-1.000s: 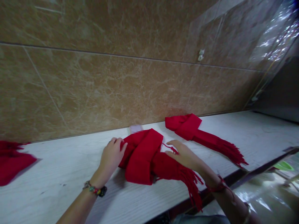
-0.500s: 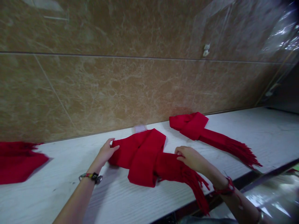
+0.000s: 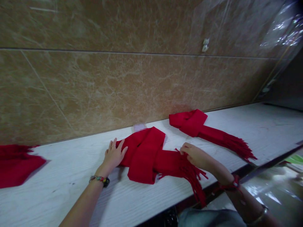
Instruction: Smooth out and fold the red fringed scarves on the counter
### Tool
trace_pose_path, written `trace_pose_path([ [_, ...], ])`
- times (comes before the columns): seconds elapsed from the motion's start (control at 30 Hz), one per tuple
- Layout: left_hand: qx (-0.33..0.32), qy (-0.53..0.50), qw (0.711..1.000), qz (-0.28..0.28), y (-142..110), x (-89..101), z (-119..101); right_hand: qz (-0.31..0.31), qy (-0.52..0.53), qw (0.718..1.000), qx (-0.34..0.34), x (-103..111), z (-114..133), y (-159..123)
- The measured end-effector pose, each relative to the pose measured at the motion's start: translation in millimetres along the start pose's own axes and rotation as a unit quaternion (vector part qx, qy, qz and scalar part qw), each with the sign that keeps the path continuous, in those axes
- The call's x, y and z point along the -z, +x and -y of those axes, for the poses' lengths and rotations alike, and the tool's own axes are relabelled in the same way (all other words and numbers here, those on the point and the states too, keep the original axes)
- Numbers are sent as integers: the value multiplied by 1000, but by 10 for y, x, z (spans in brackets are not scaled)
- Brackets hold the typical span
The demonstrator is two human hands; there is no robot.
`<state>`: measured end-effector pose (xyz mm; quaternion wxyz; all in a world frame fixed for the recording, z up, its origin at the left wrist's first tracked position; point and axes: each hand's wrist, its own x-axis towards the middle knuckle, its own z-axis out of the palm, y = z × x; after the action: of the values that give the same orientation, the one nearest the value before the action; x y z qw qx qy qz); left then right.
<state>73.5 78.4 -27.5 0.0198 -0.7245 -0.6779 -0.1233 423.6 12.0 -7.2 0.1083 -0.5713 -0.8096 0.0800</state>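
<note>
A red fringed scarf (image 3: 144, 157) lies folded over itself on the white table, in the middle of the head view. My left hand (image 3: 114, 155) rests on its left end with the fingers spread, pressing rather than gripping. At the other end, my right hand (image 3: 193, 154) has its fingers curled on the fringe, where strands hang over the table's front edge. A second red scarf (image 3: 193, 123), folded the same way, lies farther back to the right with its fringe pointing right.
More red cloth (image 3: 19, 165) with a fringe lies at the far left of the white table (image 3: 78, 164). Behind it rises a brown marbled tile wall (image 3: 113, 85). A small pale card (image 3: 139, 127) sits against the wall. The table's dark front edge (image 3: 243, 173) runs along the lower right.
My left hand has shifted onto the scarf's left end and its fingers have spread. My right hand has moved from the scarf's edge to its fringe. The view has tilted slightly.
</note>
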Motion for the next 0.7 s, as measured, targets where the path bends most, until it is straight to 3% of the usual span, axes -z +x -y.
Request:
trace_pose_path([
  [0.1, -6, -8, 999, -53, 12, -7, -22, -68, -35, 997, -21, 88, -125, -55],
  [0.2, -89, -50, 985, -140, -23, 118, -176, -152, 31, 983, 101, 154, 168, -49],
  [0.23, -139, -76, 977, -144, -55, 172, -251, -127, 61, 977, 161, 152, 311, -41],
  [0.3, -259, -119, 954, -96, -145, 259, -406, -47, 85, 965, 244, 107, 558, -26],
  [0.4, -370, -119, 920, 53, -278, 275, -566, 10, 46, 959, 278, 3, 664, -41],
  [0.5, -371, -90, 914, 139, -326, 204, -600, 12, -4, 969, 247, -49, 441, -121],
  [0.7, -352, -85, 920, 147, -302, 177, -570, -18, -38, 991, 129, 78, -260, -344],
])
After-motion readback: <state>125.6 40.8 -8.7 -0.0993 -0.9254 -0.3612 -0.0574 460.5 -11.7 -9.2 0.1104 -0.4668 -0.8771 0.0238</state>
